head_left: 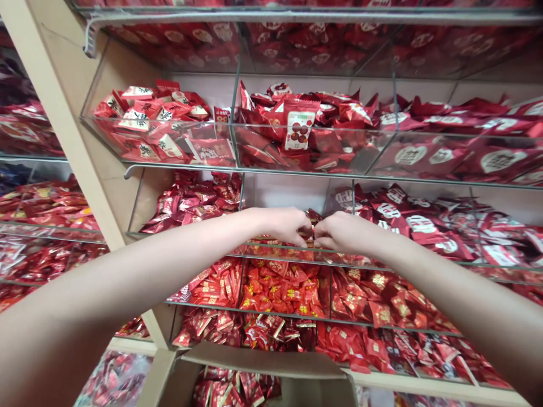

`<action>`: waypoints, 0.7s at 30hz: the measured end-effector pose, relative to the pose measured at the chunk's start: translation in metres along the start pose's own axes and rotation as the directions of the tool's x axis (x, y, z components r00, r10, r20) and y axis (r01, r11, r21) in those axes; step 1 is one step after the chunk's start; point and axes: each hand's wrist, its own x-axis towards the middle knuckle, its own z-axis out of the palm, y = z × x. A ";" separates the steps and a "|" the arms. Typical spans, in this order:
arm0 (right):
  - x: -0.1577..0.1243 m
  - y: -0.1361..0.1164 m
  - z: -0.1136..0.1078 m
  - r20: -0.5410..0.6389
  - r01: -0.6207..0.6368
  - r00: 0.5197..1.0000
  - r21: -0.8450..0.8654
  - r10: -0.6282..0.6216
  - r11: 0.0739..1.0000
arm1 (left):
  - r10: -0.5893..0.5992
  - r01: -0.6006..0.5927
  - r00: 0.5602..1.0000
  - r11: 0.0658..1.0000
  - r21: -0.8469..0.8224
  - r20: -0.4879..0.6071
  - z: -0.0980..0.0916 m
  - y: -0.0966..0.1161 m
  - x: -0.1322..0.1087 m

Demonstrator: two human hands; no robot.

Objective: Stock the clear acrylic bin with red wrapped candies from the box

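— In the head view, what do you have in your hands?
— My left grip (283, 224) and my right grip (344, 232) meet inside the middle glass compartment (263, 245). Both are closed, and the fingertips pinch one small red packet (313, 217) between them, just above the front glass edge. My fingers hide most of it.
— How will it handle?
— I judge it very light. The foil wrapper looks thin, crinkly and a little slippery, and a hard squeeze may crush the sweet inside. I would take it by the flat sealed ends, one end for each grip, and not by the middle.
— How many things do you count?
— There are two grips with one packet between them, and one open cardboard box (271, 364) below them with more packets inside. The piles I cannot count. There are shiny red packets (190, 203) left of my left grip and packets with white heart labels (407, 217) right of my right grip. One packet with a white label (298, 127) stands above both grips.
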 end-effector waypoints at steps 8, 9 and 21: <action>-0.002 0.007 0.004 0.035 -0.056 0.998 -0.019 0.057 0.998 | -0.042 0.041 0.993 0.999 -0.007 -0.113 0.018 0.000 0.014; -0.003 0.007 0.005 0.029 -0.088 0.996 -0.035 0.089 0.995 | -0.047 0.047 0.991 0.999 -0.006 -0.126 0.018 0.001 0.014; 0.007 -0.010 -0.020 0.061 -0.163 0.983 -0.123 0.172 0.979 | -0.060 0.060 0.984 0.998 -0.006 -0.169 0.022 -0.001 0.011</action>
